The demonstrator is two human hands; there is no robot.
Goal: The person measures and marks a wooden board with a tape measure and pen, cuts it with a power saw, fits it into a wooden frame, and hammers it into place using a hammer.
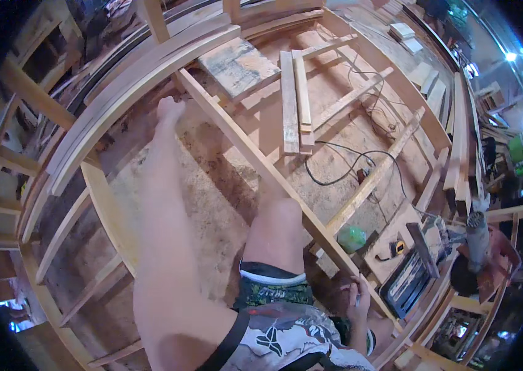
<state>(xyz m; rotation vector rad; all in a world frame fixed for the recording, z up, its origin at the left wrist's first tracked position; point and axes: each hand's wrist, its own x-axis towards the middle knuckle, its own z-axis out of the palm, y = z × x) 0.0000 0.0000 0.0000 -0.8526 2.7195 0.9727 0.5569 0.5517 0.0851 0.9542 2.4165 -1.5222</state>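
Left arm stretched out, right hand low at a batten.
Left hand (168, 108) reaches far forward, clenched on a curved plank (144, 77); right hand (358, 301), bent at the wrist, pinches a thin tool against the long batten (261, 167).

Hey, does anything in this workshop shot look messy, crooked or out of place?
A black power cord lies in loose loops across the sawdust-covered floor, running under the wooden slats. Loose planks lie unevenly across the frame. Nothing looks broken.
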